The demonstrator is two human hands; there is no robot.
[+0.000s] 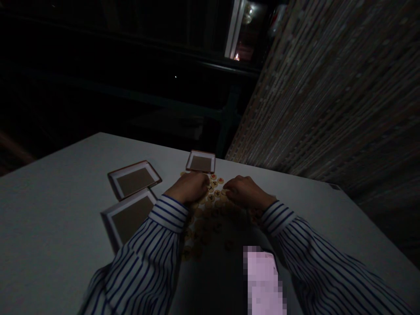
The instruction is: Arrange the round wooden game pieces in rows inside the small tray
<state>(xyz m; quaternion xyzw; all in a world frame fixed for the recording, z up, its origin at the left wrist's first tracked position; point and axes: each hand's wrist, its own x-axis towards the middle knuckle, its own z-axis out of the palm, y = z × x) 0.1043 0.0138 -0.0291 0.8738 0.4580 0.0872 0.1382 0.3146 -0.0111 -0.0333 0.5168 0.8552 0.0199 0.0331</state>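
Round pale Chinese chess pieces with red or dark characters lie spread on the white table between and below my hands. My left hand is closed over the left side of the spread, its fingers curled inward beside several pieces; what it holds, if anything, is hidden. Opposite it, my right hand bends down from the right, its thumb and fingers pinched at a Chinese chess piece. Pieces nearer to me sit in the shadow of my arms and are hard to read.
Beyond my hands stands a shallow rimmed tray. Two more, a brown-rimmed tray and a larger tray, are at the left. A lit, pixelated phone-like shape is near me. A string curtain hangs at the right beyond the table.
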